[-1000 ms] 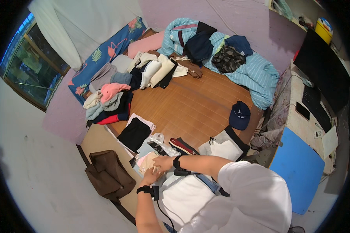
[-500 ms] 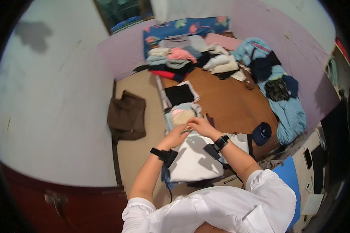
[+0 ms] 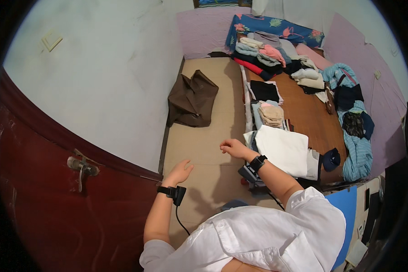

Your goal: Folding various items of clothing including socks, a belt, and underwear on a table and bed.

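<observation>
My left hand hangs over the tiled floor, its fingers loosely extended and nothing in them. My right hand is at the bed's left edge, fingers slightly bent and apart, also without anything in it. Nearest to it on the bed lies a folded white garment. Just beyond that sits a small stack of folded clothes with a beige piece on top. Farther back is a folded black garment on a paler cloth. Both wrists wear black bands with small devices and cables.
A brown fabric bag slumps on the floor by the wall. Folded clothes are piled at the bed's far end. Along its right side lie light blue striped bedding and a navy cap. At left stands a dark red door.
My view has turned left, toward the floor and door. The hands, close together over the stacked clothes before, have separated; the left is now over the floor and the right beside the bed.
</observation>
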A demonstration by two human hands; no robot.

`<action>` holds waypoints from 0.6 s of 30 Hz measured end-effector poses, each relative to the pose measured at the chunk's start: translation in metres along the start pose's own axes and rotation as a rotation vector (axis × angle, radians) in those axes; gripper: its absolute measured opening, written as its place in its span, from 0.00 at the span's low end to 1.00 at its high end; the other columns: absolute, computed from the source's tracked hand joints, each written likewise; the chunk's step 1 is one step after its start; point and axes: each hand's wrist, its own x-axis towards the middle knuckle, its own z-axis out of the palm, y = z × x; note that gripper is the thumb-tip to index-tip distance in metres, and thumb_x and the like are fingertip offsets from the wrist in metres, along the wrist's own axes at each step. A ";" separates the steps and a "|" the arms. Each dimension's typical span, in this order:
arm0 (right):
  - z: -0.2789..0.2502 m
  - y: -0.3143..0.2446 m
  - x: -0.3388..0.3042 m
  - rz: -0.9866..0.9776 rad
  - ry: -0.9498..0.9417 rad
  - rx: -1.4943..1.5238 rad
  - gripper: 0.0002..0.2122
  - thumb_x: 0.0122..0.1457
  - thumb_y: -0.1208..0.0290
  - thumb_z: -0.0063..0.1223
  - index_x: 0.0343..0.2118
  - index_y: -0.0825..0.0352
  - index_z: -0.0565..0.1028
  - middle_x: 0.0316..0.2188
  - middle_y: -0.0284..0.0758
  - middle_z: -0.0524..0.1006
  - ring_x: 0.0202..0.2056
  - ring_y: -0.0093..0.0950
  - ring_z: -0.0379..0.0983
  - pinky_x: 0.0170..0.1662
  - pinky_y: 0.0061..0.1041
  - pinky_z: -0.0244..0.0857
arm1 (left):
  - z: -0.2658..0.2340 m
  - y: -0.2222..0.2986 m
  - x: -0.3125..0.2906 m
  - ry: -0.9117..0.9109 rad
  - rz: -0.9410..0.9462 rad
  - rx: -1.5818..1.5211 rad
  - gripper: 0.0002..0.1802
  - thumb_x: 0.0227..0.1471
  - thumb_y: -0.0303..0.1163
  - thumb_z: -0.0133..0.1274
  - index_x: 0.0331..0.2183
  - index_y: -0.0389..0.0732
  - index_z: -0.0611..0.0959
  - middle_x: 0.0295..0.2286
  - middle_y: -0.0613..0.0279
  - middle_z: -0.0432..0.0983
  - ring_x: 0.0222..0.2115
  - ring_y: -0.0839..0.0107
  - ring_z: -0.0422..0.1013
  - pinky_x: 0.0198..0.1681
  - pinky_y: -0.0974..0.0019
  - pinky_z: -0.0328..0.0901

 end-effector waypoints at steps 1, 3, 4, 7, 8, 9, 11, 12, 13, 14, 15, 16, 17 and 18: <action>0.007 -0.001 0.005 0.003 -0.023 -0.008 0.11 0.54 0.68 0.45 0.34 0.72 0.71 0.27 0.38 0.75 0.30 0.25 0.71 0.33 0.24 0.64 | -0.008 0.000 -0.004 -0.009 -0.057 -0.057 0.26 0.50 0.42 0.44 0.45 0.31 0.68 0.45 0.44 0.65 0.47 0.53 0.61 0.50 0.61 0.56; 0.017 -0.003 0.017 0.039 -0.062 -0.006 0.11 0.54 0.68 0.46 0.34 0.71 0.71 0.26 0.36 0.75 0.29 0.24 0.72 0.32 0.23 0.64 | -0.002 -0.029 0.008 -0.027 -0.085 -0.077 0.27 0.51 0.42 0.44 0.46 0.32 0.67 0.45 0.44 0.65 0.47 0.55 0.62 0.49 0.63 0.57; 0.019 0.002 0.024 0.038 -0.057 0.000 0.11 0.54 0.68 0.46 0.34 0.71 0.71 0.26 0.36 0.75 0.29 0.24 0.72 0.32 0.23 0.64 | -0.001 -0.035 0.015 -0.060 -0.102 -0.101 0.27 0.51 0.42 0.44 0.47 0.33 0.67 0.45 0.45 0.65 0.47 0.57 0.62 0.49 0.64 0.57; 0.012 0.018 0.045 0.079 0.000 0.065 0.11 0.53 0.68 0.47 0.33 0.72 0.71 0.26 0.36 0.74 0.29 0.24 0.72 0.32 0.22 0.64 | -0.010 -0.028 0.050 -0.135 -0.056 -0.085 0.27 0.51 0.42 0.44 0.48 0.32 0.66 0.45 0.46 0.65 0.47 0.58 0.63 0.48 0.65 0.58; 0.006 0.025 0.051 0.088 0.018 0.076 0.11 0.53 0.68 0.47 0.33 0.72 0.71 0.26 0.36 0.74 0.29 0.24 0.72 0.32 0.22 0.64 | -0.015 -0.024 0.065 -0.184 -0.040 -0.103 0.27 0.52 0.42 0.44 0.48 0.32 0.66 0.45 0.46 0.65 0.46 0.58 0.63 0.48 0.64 0.58; -0.004 0.031 0.060 0.109 0.040 0.116 0.11 0.53 0.68 0.46 0.33 0.72 0.71 0.26 0.37 0.74 0.29 0.24 0.71 0.33 0.23 0.64 | -0.019 -0.023 0.083 -0.194 -0.027 -0.093 0.27 0.52 0.42 0.44 0.48 0.32 0.66 0.45 0.46 0.65 0.46 0.58 0.63 0.48 0.64 0.58; -0.024 0.042 0.083 0.131 0.086 0.160 0.12 0.53 0.68 0.45 0.33 0.73 0.71 0.25 0.37 0.74 0.29 0.25 0.71 0.33 0.23 0.64 | -0.029 -0.020 0.123 -0.215 0.015 -0.098 0.27 0.52 0.42 0.44 0.48 0.32 0.66 0.45 0.46 0.65 0.46 0.59 0.63 0.47 0.65 0.59; -0.038 0.046 0.095 0.122 0.137 0.156 0.11 0.53 0.68 0.46 0.32 0.73 0.71 0.25 0.37 0.74 0.28 0.24 0.71 0.33 0.23 0.64 | -0.036 -0.015 0.146 -0.227 0.033 -0.089 0.27 0.52 0.42 0.44 0.48 0.32 0.66 0.45 0.46 0.65 0.46 0.59 0.63 0.47 0.65 0.59; -0.052 0.051 0.107 0.112 0.189 0.151 0.11 0.53 0.69 0.46 0.31 0.74 0.72 0.24 0.37 0.74 0.27 0.24 0.71 0.32 0.23 0.64 | -0.045 -0.011 0.169 -0.236 0.045 -0.055 0.27 0.52 0.42 0.44 0.48 0.33 0.66 0.45 0.46 0.65 0.46 0.59 0.64 0.47 0.65 0.59; -0.064 0.057 0.115 0.114 0.211 0.155 0.11 0.53 0.69 0.46 0.31 0.74 0.72 0.24 0.37 0.74 0.27 0.24 0.71 0.32 0.23 0.64 | -0.051 -0.005 0.193 -0.245 0.056 -0.019 0.27 0.52 0.42 0.44 0.48 0.33 0.66 0.45 0.46 0.65 0.46 0.59 0.64 0.47 0.65 0.59; -0.073 0.061 0.123 0.142 0.280 0.164 0.11 0.52 0.69 0.46 0.31 0.74 0.72 0.24 0.38 0.74 0.27 0.24 0.71 0.32 0.23 0.64 | -0.059 0.004 0.217 -0.254 0.072 -0.005 0.27 0.52 0.42 0.44 0.48 0.33 0.66 0.45 0.46 0.65 0.46 0.59 0.64 0.47 0.65 0.59; -0.086 0.063 0.132 0.170 0.348 0.175 0.10 0.52 0.70 0.46 0.30 0.74 0.72 0.23 0.38 0.74 0.27 0.24 0.71 0.32 0.23 0.64 | -0.063 0.015 0.240 -0.239 0.091 0.025 0.26 0.50 0.42 0.45 0.47 0.33 0.68 0.44 0.46 0.66 0.45 0.57 0.64 0.47 0.64 0.60; -0.108 0.068 0.150 0.129 0.371 0.150 0.10 0.51 0.70 0.47 0.30 0.73 0.72 0.23 0.38 0.75 0.27 0.24 0.72 0.31 0.23 0.65 | -0.068 0.025 0.263 -0.225 0.109 0.055 0.25 0.49 0.41 0.46 0.45 0.33 0.69 0.43 0.46 0.67 0.44 0.55 0.65 0.46 0.63 0.60; -0.118 0.069 0.160 0.141 0.381 0.163 0.10 0.51 0.70 0.47 0.30 0.73 0.72 0.23 0.38 0.75 0.27 0.24 0.72 0.31 0.23 0.65 | -0.072 0.032 0.279 -0.242 0.110 0.063 0.25 0.49 0.41 0.46 0.45 0.33 0.69 0.43 0.46 0.67 0.44 0.55 0.65 0.46 0.63 0.60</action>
